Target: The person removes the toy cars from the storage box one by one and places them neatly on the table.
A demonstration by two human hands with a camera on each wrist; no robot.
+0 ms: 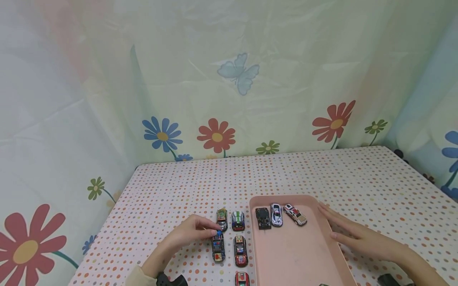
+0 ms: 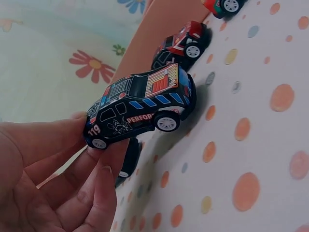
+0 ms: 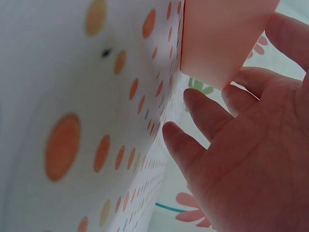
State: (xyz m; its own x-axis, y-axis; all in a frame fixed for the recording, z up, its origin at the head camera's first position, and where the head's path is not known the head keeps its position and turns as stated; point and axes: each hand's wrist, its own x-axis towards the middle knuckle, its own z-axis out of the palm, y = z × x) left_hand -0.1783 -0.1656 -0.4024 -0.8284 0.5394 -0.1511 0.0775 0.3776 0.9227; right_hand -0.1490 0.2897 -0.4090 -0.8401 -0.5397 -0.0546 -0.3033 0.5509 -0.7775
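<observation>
My left hand (image 1: pixel 191 229) pinches one end of a black toy car (image 1: pixel 218 248) marked 119, with blue stripes along its side. In the left wrist view the car (image 2: pixel 140 106) is held out over the dotted tablecloth, its shadow falling beside it. Just past my fingertips stands a green and orange toy car (image 1: pixel 222 218). My right hand (image 1: pixel 363 236) lies against the outer right wall of a pink tray (image 1: pixel 297 254), fingers extended; in the right wrist view the fingers (image 3: pixel 248 79) reach the tray's edge.
Inside the tray, near its far end, sit a black car (image 1: pixel 263 218), a white-and-purple car (image 1: pixel 276 215) and a white-and-tan car (image 1: pixel 295 215). Left of the tray, a green-striped car (image 1: pixel 237 221), a dark red car (image 1: pixel 241 250) and a red car (image 1: pixel 242 279) form a column.
</observation>
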